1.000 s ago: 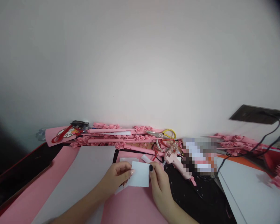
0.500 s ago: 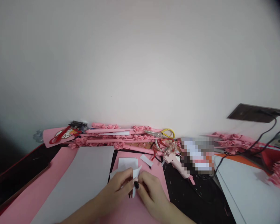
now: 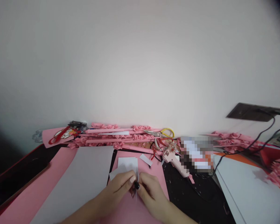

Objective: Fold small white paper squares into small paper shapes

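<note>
My left hand (image 3: 121, 188) and my right hand (image 3: 151, 189) meet over a pink sheet (image 3: 121, 211), fingertips pinched together. Between them they grip a small piece of white paper (image 3: 137, 177), seen nearly edge-on and mostly hidden by the fingers. Just beyond the hands lies a stack of white paper squares (image 3: 128, 163), partly covered by my left hand. A narrow white paper strip (image 3: 146, 160) rests to the right of that stack.
A pink glue gun (image 3: 176, 163) lies on the black table at right. Behind are yellow-handled scissors (image 3: 162, 133) and pink paper flowers (image 3: 142, 137). Large white sheets lie left (image 3: 84, 177) and right (image 3: 242, 189). Red-handled scissors (image 3: 58, 136) are at back left. Cables run from a wall socket (image 3: 252, 112).
The white paper between my fingers has turned from showing its face to nearly edge-on. My left thumb has shifted slightly up. Things on the table stay where they were.
</note>
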Demonstrator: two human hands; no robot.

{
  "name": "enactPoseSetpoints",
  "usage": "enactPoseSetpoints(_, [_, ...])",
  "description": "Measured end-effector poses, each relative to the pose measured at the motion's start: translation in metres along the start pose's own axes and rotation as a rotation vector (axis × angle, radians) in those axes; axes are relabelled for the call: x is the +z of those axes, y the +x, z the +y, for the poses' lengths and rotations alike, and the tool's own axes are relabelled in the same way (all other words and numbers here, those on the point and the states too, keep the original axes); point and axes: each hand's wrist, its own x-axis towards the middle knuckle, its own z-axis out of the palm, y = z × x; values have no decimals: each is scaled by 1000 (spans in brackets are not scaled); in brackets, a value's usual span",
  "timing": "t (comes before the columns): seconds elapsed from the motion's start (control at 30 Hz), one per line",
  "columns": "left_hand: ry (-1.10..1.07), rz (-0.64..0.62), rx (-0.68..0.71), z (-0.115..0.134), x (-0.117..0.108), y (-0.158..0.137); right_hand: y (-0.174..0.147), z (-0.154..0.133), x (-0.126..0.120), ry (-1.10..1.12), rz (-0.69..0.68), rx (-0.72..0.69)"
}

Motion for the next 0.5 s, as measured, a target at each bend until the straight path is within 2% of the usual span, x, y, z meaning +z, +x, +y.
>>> enactPoseSetpoints(0.37, [-110, -8, 35, -1, -3, 1, 5, -12, -5, 141, -44, -46])
enactPoseSetpoints(0.5, [-46, 36, 14, -5, -2, 2, 3, -13, -3, 92, -27, -56])
